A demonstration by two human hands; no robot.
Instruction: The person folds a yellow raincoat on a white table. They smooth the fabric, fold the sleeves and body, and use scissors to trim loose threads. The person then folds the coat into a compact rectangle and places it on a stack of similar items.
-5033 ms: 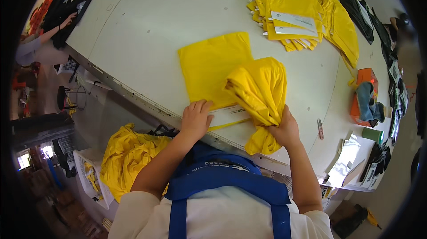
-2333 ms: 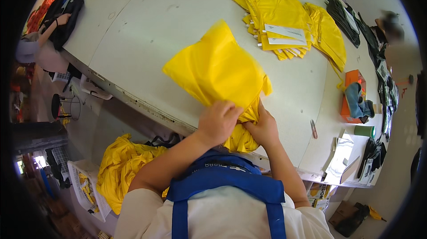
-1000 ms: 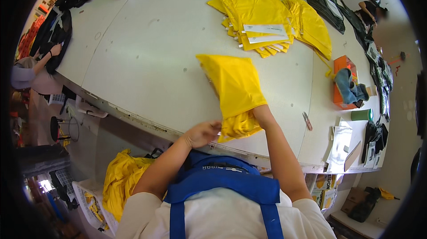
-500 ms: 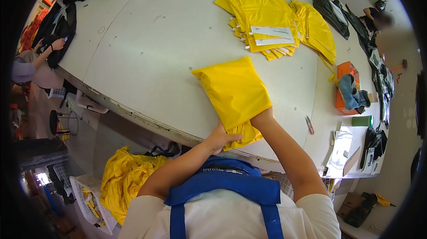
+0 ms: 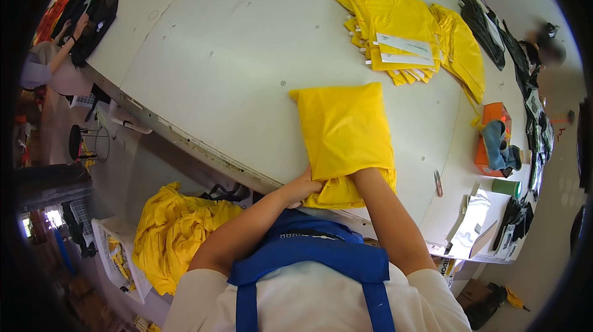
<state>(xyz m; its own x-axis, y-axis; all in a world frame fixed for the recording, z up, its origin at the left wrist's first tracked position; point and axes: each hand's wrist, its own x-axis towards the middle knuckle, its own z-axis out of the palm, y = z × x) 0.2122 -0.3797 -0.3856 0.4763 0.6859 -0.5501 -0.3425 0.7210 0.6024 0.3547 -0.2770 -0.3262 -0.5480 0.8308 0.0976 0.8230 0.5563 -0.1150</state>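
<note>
At the near edge of the white table [image 5: 204,66] lies the folded yellow garment [image 5: 343,131]; the left hand [image 5: 302,185] pinches its lower hem; the right hand is hidden under the cloth, its grip unreadable; best to smooth outward, keeping edges square.

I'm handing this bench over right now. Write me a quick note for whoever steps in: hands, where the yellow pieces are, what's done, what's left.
Left hand: gripping the near edge of the yellow bag lying flat on the white table.
Right hand: hidden, pushed up inside the bag to the wrist.
Yellow garment: mostly inside the bag, a bunch showing at the opening.
Done: stack of bagged yellow pieces at the far side.
Left: garment not fully in; loose yellow garments wait in the bin on the left.
</note>
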